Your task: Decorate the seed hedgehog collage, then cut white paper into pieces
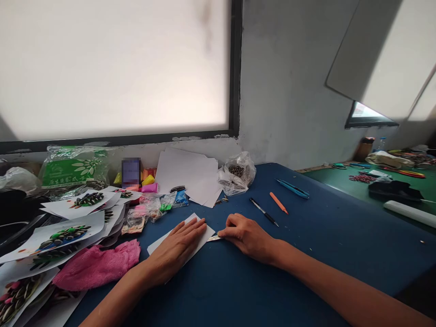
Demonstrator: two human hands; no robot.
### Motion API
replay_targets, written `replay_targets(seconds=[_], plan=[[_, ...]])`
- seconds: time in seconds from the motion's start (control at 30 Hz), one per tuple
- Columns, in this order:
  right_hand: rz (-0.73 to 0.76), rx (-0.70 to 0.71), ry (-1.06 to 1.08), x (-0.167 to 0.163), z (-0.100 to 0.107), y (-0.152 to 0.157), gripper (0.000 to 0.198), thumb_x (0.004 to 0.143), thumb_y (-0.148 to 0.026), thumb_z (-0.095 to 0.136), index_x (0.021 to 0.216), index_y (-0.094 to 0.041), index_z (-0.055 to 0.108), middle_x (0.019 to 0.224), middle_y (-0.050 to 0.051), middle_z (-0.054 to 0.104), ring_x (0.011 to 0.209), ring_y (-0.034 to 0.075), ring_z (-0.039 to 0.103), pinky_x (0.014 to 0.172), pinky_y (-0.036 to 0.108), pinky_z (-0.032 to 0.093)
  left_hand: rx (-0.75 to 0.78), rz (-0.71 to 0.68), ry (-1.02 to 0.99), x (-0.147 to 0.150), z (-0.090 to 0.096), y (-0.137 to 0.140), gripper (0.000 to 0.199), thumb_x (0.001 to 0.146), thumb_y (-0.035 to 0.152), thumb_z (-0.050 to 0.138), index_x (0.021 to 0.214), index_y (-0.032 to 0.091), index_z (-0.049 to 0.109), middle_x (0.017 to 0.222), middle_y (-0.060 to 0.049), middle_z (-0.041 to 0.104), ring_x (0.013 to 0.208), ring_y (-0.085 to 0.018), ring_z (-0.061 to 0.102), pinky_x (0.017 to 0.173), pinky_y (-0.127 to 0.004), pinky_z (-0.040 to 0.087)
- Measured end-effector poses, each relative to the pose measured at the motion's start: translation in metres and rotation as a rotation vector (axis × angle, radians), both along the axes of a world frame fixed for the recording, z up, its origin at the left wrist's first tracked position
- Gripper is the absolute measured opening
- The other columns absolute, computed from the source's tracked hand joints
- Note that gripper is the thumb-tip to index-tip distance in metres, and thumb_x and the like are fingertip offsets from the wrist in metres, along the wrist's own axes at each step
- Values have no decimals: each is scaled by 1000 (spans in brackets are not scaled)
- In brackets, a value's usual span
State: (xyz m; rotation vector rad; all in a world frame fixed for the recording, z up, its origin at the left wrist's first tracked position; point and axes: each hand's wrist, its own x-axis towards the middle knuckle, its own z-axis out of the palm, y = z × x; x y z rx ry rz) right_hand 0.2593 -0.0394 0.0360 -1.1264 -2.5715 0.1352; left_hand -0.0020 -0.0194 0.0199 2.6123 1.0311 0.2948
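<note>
My left hand (182, 245) lies flat, fingers stretched out, on a small white sheet of paper (160, 245) on the blue tabletop. The hand covers much of the sheet. At the sheet's right corner, my right hand (243, 235) pinches a thin, pale strip (214, 238) between thumb and fingers. Part of the strip is hidden by the fingers, and I cannot make out its exact kind. To the right of that hand lie a black pen (263, 211) and an orange marker (279, 203).
Paper sheets decorated with sunflower seeds (70, 236) pile up at left beside a pink cloth (98, 265). Behind stand blank white paper (185, 175), a clear bag of seeds (237, 175) and colourful clay packets (165, 202). Blue tweezers (293, 188) lie at right.
</note>
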Motion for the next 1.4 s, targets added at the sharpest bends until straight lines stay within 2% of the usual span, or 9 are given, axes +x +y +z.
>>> replay_targets(seconds=[0.17, 0.27, 0.37, 0.47, 0.6, 0.8, 0.93, 1.07, 1.4], plan=[[-28, 19, -1, 3, 0, 4, 27, 96, -21, 48, 112, -22, 71, 91, 7, 57, 81, 16, 52, 69, 26, 43, -28, 55, -54, -3, 1, 2, 54, 96, 19, 29, 149, 27, 29, 159, 2, 17, 145, -19, 16, 117, -42, 20], [-38, 15, 6, 6, 0, 6, 27, 96, -22, 49, 113, -22, 70, 92, 7, 57, 83, 16, 53, 70, 26, 44, 41, 85, 52, 3, 5, 2, 56, 90, 12, 33, 144, 25, 40, 156, -2, 29, 144, -22, 21, 118, -49, 16], [-39, -6, 14, 7, 0, 5, 27, 96, -22, 49, 113, -22, 70, 92, 7, 57, 83, 17, 53, 71, 27, 44, 164, 54, 173, 5, 11, 0, 47, 94, 19, 36, 137, 33, 50, 150, 1, 42, 144, -26, 21, 116, -59, 3], [-32, -19, 17, 7, 0, 4, 28, 97, -22, 48, 114, -21, 70, 92, 8, 57, 83, 17, 53, 70, 27, 44, 103, 54, 221, 2, 16, -2, 44, 100, 36, 32, 142, 39, 40, 155, 2, 31, 144, -28, 18, 115, -60, 10], [-27, -17, 31, 6, 0, 3, 28, 97, -23, 47, 114, -20, 70, 92, 8, 57, 83, 17, 54, 71, 28, 44, 33, 89, 220, 0, 11, -2, 48, 101, 46, 23, 148, 38, 27, 158, 1, 16, 145, -26, 10, 116, -54, 15], [-35, -19, 35, 7, 0, 4, 28, 97, -23, 48, 114, -21, 70, 93, 8, 57, 83, 17, 54, 72, 27, 45, 105, 160, 204, 8, 0, -1, 49, 100, 48, 23, 147, 36, 32, 157, -1, 23, 145, -29, 15, 115, -55, 19], [-40, -27, 21, 7, 0, 4, 28, 97, -24, 47, 114, -22, 70, 93, 8, 57, 84, 17, 54, 72, 27, 45, 219, 68, 167, 8, 1, 0, 46, 101, 44, 26, 144, 35, 39, 156, 0, 28, 145, -29, 14, 116, -55, 14], [-36, -26, 8, 8, 1, 4, 28, 97, -24, 47, 114, -22, 70, 92, 7, 57, 83, 17, 53, 72, 28, 45, 104, -42, 119, 7, 4, 2, 46, 103, 39, 21, 147, 36, 30, 156, 2, 28, 144, -24, 20, 117, -46, 21], [-24, -21, -8, 7, 1, 2, 28, 97, -23, 47, 115, -23, 69, 93, 7, 57, 82, 16, 52, 70, 27, 43, -79, -45, 101, 4, 12, 4, 51, 99, 51, 31, 147, 35, 31, 158, 3, 20, 146, -28, 10, 117, -51, 12]])
